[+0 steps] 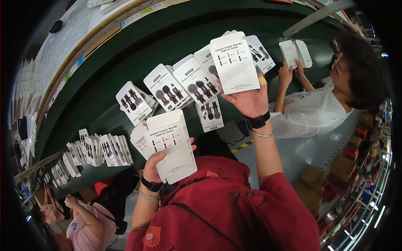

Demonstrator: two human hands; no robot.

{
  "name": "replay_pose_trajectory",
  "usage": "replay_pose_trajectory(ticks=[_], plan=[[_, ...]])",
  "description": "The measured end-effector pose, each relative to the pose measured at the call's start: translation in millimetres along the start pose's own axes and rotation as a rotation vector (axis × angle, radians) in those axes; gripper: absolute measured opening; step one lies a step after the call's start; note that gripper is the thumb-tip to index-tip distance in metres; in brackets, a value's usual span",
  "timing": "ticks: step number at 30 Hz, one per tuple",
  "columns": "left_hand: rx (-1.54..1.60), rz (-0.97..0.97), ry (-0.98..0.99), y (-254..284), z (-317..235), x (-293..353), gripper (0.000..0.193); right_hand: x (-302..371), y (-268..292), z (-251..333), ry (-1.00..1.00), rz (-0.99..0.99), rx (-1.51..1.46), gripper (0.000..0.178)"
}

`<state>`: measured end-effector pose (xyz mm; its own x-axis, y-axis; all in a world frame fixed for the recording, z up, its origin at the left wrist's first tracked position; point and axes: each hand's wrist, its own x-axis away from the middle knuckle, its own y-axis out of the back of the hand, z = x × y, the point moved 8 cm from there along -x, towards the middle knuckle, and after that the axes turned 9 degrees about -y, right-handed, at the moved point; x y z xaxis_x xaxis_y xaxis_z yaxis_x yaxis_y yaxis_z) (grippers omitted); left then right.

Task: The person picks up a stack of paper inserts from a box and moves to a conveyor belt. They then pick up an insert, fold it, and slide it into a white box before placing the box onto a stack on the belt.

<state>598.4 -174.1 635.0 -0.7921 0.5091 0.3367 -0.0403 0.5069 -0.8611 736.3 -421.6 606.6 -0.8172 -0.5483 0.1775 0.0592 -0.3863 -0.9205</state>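
My left hand (154, 166) is closed on a flat white carton (178, 157), its thumb lying across the lower front. My right hand (251, 100) grips a similar white carton (236, 77) by its lower end, farther out over the green work surface. Both held cartons turn a face with rows of small microphone pictures and print upward. A top flap stands out on each. Something yellow is wrapped round one finger of the right hand. Beyond the hands lie piles of white cartons (166, 85) printed with dark microphones. Another carton (140, 140) lies partly hidden behind the left one.
Several rows of upright cartons (113, 150) stand on the green surface (176, 31) to the left. A co-worker in white (310, 111) handles cartons (295, 54) at right; a person in pink (92, 226) is at lower left. A metal bar (314, 19) crosses the far right.
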Motion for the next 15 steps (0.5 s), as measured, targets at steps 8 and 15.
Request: replay_pose_trajectory(ticks=[8, 15], plan=[[-0.013, -0.001, 0.012, -0.3, 2.3, -1.6, 0.09, 4.1, 6.8, -2.5, -0.003, -0.017, -0.031, 0.083], [-0.041, -0.01, 0.01, -3.7, 3.4, -0.6, 0.092, 7.0, 6.1, -3.3, 0.013, 0.004, -0.025, 0.083]])
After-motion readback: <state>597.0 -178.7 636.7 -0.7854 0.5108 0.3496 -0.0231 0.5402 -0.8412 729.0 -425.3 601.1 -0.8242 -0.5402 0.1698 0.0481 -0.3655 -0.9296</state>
